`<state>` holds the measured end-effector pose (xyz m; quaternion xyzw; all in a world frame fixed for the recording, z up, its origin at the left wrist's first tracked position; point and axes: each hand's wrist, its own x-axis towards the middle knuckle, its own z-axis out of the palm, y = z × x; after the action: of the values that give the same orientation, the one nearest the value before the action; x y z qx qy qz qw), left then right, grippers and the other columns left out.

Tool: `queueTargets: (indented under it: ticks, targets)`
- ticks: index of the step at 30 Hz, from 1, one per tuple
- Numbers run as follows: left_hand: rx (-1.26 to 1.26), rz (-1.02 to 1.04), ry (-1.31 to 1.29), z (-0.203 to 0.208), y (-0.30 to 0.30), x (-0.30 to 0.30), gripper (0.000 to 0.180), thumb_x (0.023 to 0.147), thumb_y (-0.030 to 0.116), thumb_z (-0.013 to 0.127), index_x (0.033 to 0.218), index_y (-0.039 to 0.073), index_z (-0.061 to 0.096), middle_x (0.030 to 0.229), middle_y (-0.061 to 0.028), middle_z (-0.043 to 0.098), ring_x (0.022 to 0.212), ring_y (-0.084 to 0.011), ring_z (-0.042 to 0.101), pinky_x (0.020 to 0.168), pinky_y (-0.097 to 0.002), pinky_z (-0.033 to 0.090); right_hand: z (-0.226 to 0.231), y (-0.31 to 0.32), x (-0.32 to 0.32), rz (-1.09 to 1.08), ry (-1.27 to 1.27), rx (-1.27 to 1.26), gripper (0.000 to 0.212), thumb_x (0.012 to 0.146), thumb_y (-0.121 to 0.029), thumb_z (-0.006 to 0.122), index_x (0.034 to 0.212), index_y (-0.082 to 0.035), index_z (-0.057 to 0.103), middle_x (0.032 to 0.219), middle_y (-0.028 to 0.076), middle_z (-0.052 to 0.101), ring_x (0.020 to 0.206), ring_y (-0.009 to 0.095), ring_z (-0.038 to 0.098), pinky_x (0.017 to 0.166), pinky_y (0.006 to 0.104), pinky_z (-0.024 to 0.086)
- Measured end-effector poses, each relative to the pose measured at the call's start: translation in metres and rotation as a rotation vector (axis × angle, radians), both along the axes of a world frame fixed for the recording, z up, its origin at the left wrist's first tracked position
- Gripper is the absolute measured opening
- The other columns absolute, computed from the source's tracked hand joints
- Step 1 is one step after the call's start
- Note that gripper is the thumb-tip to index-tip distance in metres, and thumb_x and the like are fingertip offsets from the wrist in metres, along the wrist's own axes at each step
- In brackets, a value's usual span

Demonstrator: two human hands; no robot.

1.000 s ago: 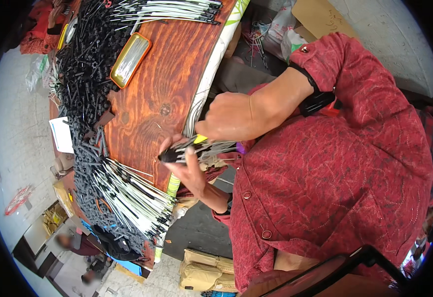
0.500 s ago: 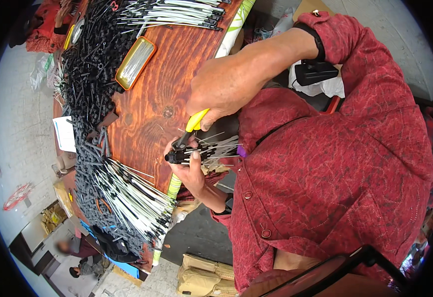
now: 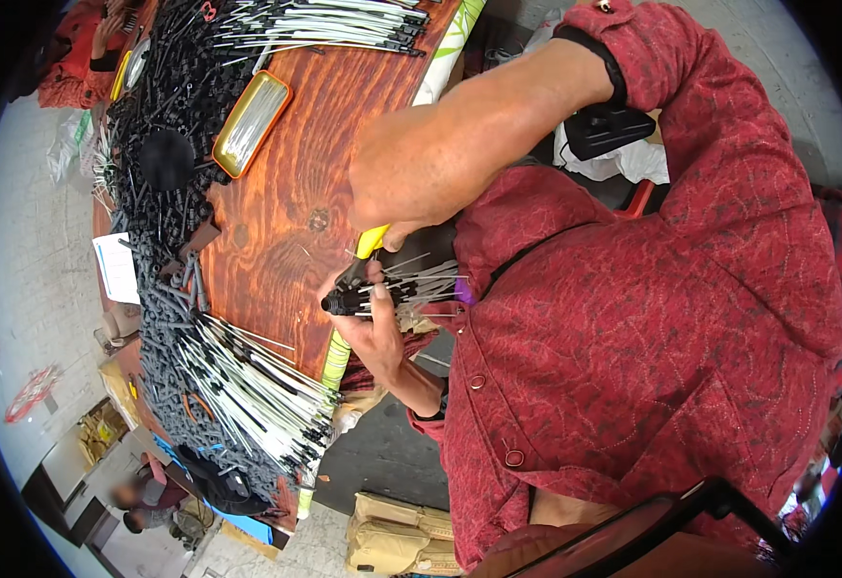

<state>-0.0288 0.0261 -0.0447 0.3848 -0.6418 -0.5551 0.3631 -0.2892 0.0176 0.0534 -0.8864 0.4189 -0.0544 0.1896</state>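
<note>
My left hand (image 3: pixel 375 339) is closed round a black ribbed hub (image 3: pixel 346 303). Several thin pale rods (image 3: pixel 430 279) with dark fittings fan out from it toward my shirt. In my right hand (image 3: pixel 430 173) is a pair of yellow-handled pliers (image 3: pixel 373 241). Their dark jaws are down at the hub, close to my left fingertips; what they grip, if anything, is too small to make out. Most of the pliers' handle is covered by my right hand. Both hands are over the near edge of the wooden table (image 3: pixel 276 231).
An orange-rimmed tin (image 3: pixel 252 125) holds thin straight wires. Black parts (image 3: pixel 175 106) and grey tubes (image 3: pixel 166 337) are heaped along the table's far side. White rods with black ends lie in bundles at the near left (image 3: pixel 257 395) and the top (image 3: pixel 334 24). Other people are in the background.
My right hand has shifted slightly left and down, with the pliers tipped closer to the hub. My left hand keeps its hold on the hub. The whole view has drifted slightly.
</note>
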Motion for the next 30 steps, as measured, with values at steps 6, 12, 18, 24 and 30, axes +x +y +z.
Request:
queueTargets:
  ticks: [6, 12, 18, 24, 30]
  targets:
    - [-0.185, 0.084, -0.036, -0.004, -0.008, -0.011, 0.039, 0.092, 0.010, 0.065, 0.126, -0.002, 0.049, 0.115, -0.0137, 0.061, 0.105, -0.0209, 0.059, 0.095, -0.0362, 0.047, -0.037, 0.010, 0.005, -0.144, -0.133, -0.110, 0.036, 0.085, -0.041, 0.069, 0.090, -0.005, 0.068, 0.071, 0.015, 0.068, 0.071, 0.037, 0.068, 0.059, 0.0488, 0.052]
    - [-0.060, 0.044, 0.175, -0.009, 0.011, 0.006, 0.064, 0.087, 0.014, 0.070, 0.140, -0.003, 0.039, 0.118, -0.0168, 0.060, 0.096, -0.0188, 0.058, 0.090, -0.0342, 0.047, -0.079, -0.009, -0.019, -0.235, -0.175, -0.264, 0.038, 0.089, -0.046, 0.065, 0.088, -0.008, 0.061, 0.066, 0.012, 0.062, 0.064, 0.035, 0.065, 0.053, 0.0487, 0.047]
    - [-0.140, 0.130, 0.175, 0.016, 0.022, 0.018, 0.050, 0.085, 0.011, 0.070, 0.129, 0.000, 0.048, 0.106, -0.0120, 0.061, 0.092, -0.0187, 0.057, 0.085, -0.0320, 0.047, -0.119, -0.027, -0.033, -0.285, -0.095, -0.736, 0.041, 0.074, -0.042, 0.078, 0.094, -0.011, 0.062, 0.096, 0.009, 0.057, 0.091, 0.028, 0.057, 0.073, 0.0440, 0.045]
    - [-0.160, 0.272, 0.603, 0.050, -0.017, 0.089, 0.045, 0.083, 0.008, 0.067, 0.123, 0.010, 0.046, 0.093, -0.0015, 0.054, 0.084, -0.0148, 0.054, 0.089, -0.0346, 0.049, -0.110, -0.028, -0.012, -0.265, -0.508, -0.699, 0.018, 0.083, -0.022, 0.071, 0.090, -0.009, 0.060, 0.094, 0.008, 0.056, 0.088, 0.030, 0.057, 0.069, 0.0414, 0.048]
    - [-0.022, 0.091, 1.228, 0.083, -0.038, 0.114, 0.024, 0.089, 0.006, 0.063, 0.107, 0.010, 0.048, 0.090, -0.0012, 0.053, 0.083, -0.0159, 0.053, 0.091, -0.0379, 0.046, -0.093, 0.027, -0.004, -0.357, -0.552, -0.127, 0.023, 0.085, -0.019, 0.066, 0.102, -0.007, 0.057, 0.105, 0.013, 0.064, 0.093, 0.033, 0.064, 0.070, 0.0458, 0.050]
